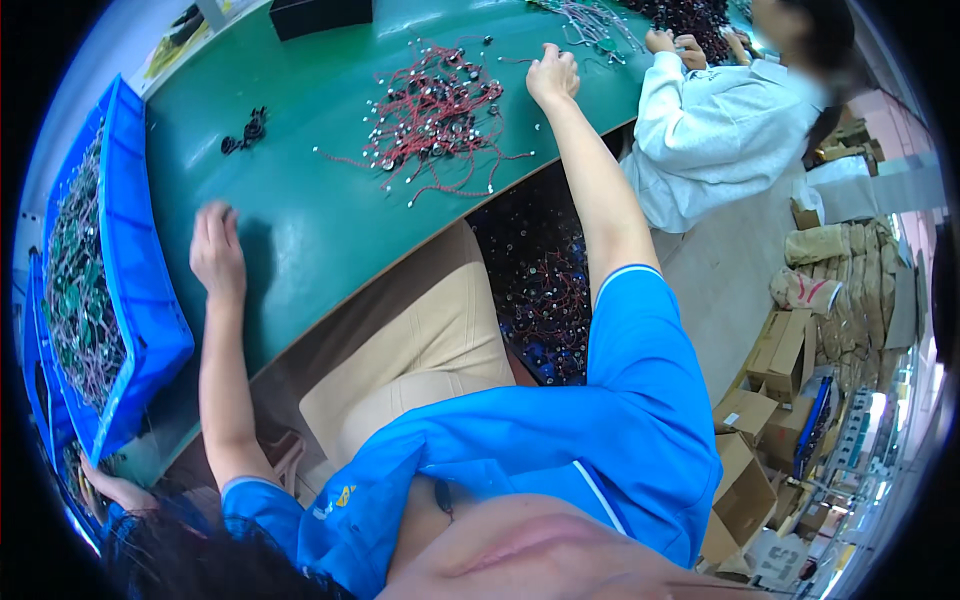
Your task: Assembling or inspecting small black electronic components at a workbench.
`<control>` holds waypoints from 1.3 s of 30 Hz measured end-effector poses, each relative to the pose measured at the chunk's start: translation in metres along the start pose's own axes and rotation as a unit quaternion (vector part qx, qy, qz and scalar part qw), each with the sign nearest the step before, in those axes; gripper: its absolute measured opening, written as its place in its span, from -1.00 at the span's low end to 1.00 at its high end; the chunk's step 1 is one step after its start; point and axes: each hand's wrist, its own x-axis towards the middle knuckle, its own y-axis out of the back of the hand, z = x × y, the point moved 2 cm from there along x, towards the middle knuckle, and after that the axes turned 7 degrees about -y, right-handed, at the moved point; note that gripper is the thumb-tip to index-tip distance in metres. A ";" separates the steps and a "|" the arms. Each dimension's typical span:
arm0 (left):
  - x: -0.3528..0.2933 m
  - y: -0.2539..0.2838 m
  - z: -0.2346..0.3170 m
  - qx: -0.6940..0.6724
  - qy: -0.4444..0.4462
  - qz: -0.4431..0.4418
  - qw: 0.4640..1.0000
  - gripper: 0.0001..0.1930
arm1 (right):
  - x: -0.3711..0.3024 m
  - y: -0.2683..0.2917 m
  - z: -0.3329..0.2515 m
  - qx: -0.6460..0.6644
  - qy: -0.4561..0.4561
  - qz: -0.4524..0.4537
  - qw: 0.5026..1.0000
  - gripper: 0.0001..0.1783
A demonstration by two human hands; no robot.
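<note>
Over the green table (300, 205) my left hand (217, 252) is raised, with its slightly blurred fingers loosely extended and nothing visible in them. It is between a blue bin (150, 300) and a loose pile of red wires with small dark round parts and white connectors (430, 115). My right hand (553, 76) is at the far side of that pile, with its fingers curled together. A short red wire (514, 60) runs up to these fingers; their inner side is hidden. A small cluster of black parts (245, 131) lies on the table beyond my left hand.
The blue bin holds many green parts with pale wires (80, 290). Another person's hand (118, 488) is by its near end. A co-worker in a grey top (710, 140) handles dark parts at right. More wired parts (545, 300) are below the table edge. Cardboard boxes (780, 355) stand at right.
</note>
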 end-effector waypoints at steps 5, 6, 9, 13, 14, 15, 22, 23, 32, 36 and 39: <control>-0.017 0.000 0.028 -0.007 0.076 -0.048 0.996 -0.77 | 0.045 -0.023 0.011 -0.096 -0.090 -0.034 0.991 -0.61; -0.014 -0.002 0.028 -0.004 0.076 -0.056 0.996 -0.76 | 0.048 -0.024 0.011 -0.098 -0.102 -0.043 0.989 -0.61; -0.008 -0.009 0.028 0.005 0.078 -0.079 0.994 -0.73 | 0.056 -0.025 0.013 -0.104 -0.132 -0.073 0.983 -0.61; -0.011 -0.011 0.026 0.004 0.081 -0.073 0.994 -0.75 | 0.053 -0.034 0.022 -0.043 -0.101 -0.065 0.992 -0.65; -0.014 -0.010 0.026 0.003 0.083 -0.072 0.994 -0.76 | 0.050 -0.040 0.022 -0.024 -0.091 -0.064 0.993 -0.66; -0.014 -0.009 0.026 0.005 0.084 -0.073 0.994 -0.76 | 0.052 -0.052 0.025 -0.022 -0.089 -0.066 0.994 -0.66; -0.010 -0.014 0.025 0.028 0.077 -0.074 0.994 -0.76 | 0.033 -0.060 0.020 0.375 -0.110 0.042 0.919 -0.76; -0.013 -0.013 0.024 0.034 0.079 -0.072 0.994 -0.75 | 0.012 -0.037 0.000 0.460 -0.086 0.049 0.882 -0.77; -0.010 0.007 0.054 -0.142 -0.011 0.004 0.990 -0.73 | -0.200 0.129 -0.085 0.591 0.180 -0.228 0.753 -0.72; -0.028 0.036 0.126 -0.418 0.075 -0.014 0.905 -0.62 | -0.281 0.128 -0.083 0.627 0.107 -0.376 0.674 -0.75; -0.052 0.055 0.176 -0.651 0.418 -0.089 0.628 -0.66 | -0.331 0.122 -0.080 0.657 -0.038 -0.463 0.594 -0.83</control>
